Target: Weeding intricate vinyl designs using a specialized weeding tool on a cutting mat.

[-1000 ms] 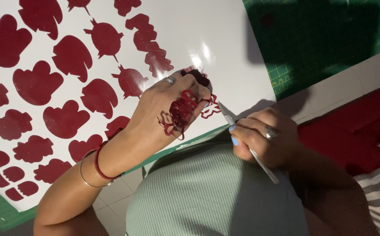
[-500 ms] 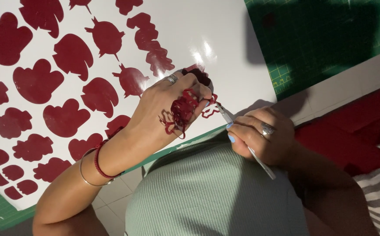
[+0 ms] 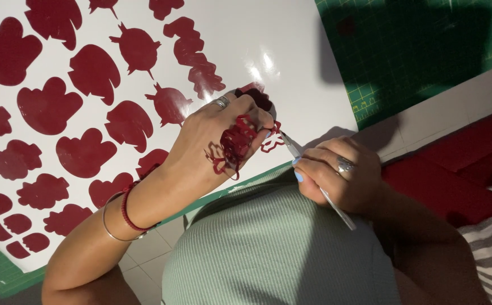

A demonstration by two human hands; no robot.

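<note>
A white backing sheet (image 3: 291, 51) covered with several dark red vinyl cut-out shapes (image 3: 93, 73) lies on a green cutting mat (image 3: 415, 51). My left hand (image 3: 217, 141) rests on the sheet's near right part, fingers bent, with tangled scraps of dark red vinyl (image 3: 237, 144) stuck to its back and fingers. My right hand (image 3: 339, 175) grips a thin metal weeding tool (image 3: 325, 195) like a pen. The tool's tip touches the red scraps near my left fingertips. A ring sits on each hand, and a red cord bracelet and a thin bangle (image 3: 122, 217) circle my left wrist.
My knee in pale green ribbed fabric (image 3: 268, 254) fills the lower middle. A white tiled floor strip (image 3: 443, 113) runs past the mat's edge. Dark red fabric (image 3: 455, 181) and striped cloth (image 3: 491, 243) lie at the right.
My right hand has crept slightly left, bringing the tool tip closer to the scraps on my left hand. My left hand has hardly moved.
</note>
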